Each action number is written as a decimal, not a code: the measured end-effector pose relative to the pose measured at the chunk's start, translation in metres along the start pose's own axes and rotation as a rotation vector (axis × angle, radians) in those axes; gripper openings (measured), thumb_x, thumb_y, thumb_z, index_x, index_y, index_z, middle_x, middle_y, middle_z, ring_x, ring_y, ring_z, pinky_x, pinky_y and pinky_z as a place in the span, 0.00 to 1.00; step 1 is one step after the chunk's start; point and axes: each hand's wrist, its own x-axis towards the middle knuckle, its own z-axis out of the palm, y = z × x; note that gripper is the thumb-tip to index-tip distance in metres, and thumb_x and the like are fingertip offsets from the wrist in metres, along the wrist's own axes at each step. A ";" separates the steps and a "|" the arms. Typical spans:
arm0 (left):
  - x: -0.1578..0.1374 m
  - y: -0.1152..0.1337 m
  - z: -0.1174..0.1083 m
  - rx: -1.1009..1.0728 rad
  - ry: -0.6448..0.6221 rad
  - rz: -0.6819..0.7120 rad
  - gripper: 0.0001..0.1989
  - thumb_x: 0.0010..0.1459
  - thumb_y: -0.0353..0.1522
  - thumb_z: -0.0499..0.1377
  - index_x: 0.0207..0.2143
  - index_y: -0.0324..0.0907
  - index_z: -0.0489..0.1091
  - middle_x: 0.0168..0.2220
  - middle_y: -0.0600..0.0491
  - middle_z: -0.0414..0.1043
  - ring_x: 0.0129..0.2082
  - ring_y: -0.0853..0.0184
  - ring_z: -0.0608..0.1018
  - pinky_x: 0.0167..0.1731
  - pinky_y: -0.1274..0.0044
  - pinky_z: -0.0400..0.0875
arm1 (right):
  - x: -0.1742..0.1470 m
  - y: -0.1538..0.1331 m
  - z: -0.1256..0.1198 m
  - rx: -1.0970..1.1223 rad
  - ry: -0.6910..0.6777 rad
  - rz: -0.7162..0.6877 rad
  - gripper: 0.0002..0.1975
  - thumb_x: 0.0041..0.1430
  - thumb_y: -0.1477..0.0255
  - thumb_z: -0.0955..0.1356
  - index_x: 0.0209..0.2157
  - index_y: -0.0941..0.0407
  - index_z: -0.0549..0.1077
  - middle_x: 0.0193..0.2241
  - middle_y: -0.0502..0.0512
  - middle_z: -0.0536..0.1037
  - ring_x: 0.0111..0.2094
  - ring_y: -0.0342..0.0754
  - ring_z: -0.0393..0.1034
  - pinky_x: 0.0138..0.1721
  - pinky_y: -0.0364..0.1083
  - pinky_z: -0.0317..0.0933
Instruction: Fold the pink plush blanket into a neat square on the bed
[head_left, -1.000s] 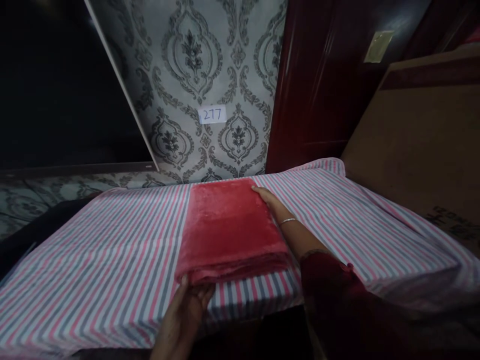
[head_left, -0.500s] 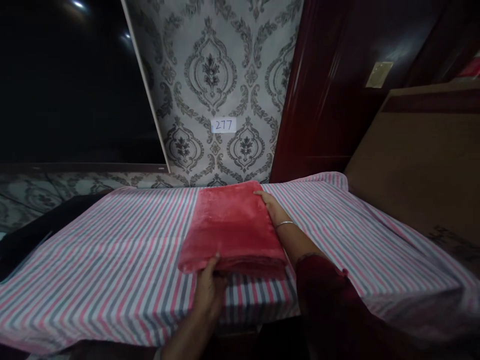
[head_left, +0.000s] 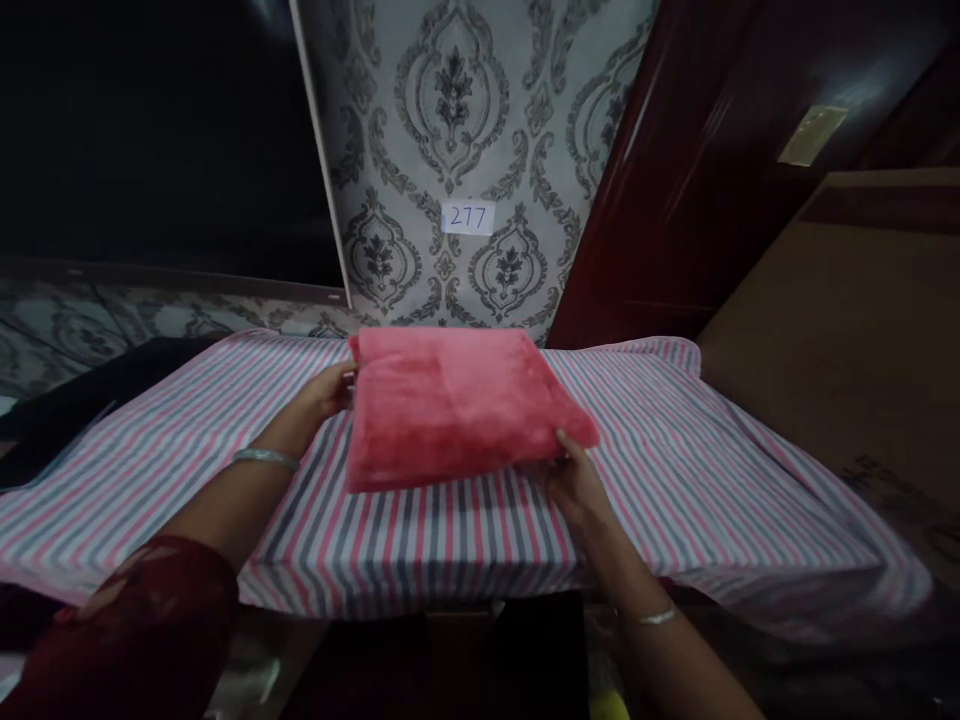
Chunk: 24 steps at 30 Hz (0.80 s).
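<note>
A folded red plush blanket (head_left: 450, 405) is held above the striped cloth (head_left: 262, 480) that covers the table. On its left side my left hand (head_left: 330, 392) grips the edge, with the fingers partly hidden behind the fabric. My right hand (head_left: 574, 478) pinches the near right corner, thumb on top and the other fingers underneath. The blanket's right corner sticks out past that hand, and its near edge looks slightly blurred.
Behind the table is a patterned wall with a paper label (head_left: 468, 217) reading 277. A large dark screen (head_left: 165, 140) fills the upper left. To the right stand a dark red door frame (head_left: 637, 200) and a big cardboard box (head_left: 847, 330).
The blanket has been lifted and turned. My left hand has moved from its near edge to its left side, my right hand from the far right edge to the near right corner.
</note>
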 end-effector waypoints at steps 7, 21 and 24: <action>-0.014 -0.050 -0.031 0.066 -0.007 -0.135 0.06 0.59 0.34 0.60 0.34 0.43 0.66 0.23 0.56 0.69 0.15 0.69 0.70 0.18 0.78 0.66 | -0.009 -0.003 -0.043 -0.224 0.015 0.212 0.15 0.56 0.59 0.72 0.43 0.50 0.73 0.37 0.57 0.82 0.38 0.57 0.81 0.45 0.58 0.76; -0.091 -0.106 -0.048 0.311 0.060 0.282 0.21 0.47 0.43 0.72 0.39 0.40 0.74 0.33 0.50 0.76 0.34 0.61 0.78 0.35 0.74 0.70 | 0.042 -0.046 -0.030 -0.665 -0.010 0.149 0.07 0.57 0.65 0.73 0.32 0.54 0.80 0.31 0.57 0.85 0.34 0.54 0.81 0.38 0.48 0.76; -0.105 -0.110 -0.056 0.407 0.036 0.285 0.18 0.48 0.43 0.70 0.36 0.41 0.75 0.27 0.53 0.73 0.27 0.63 0.75 0.28 0.75 0.65 | 0.052 -0.048 -0.024 -0.699 -0.039 0.151 0.06 0.57 0.68 0.74 0.34 0.55 0.81 0.32 0.58 0.85 0.33 0.54 0.81 0.35 0.47 0.76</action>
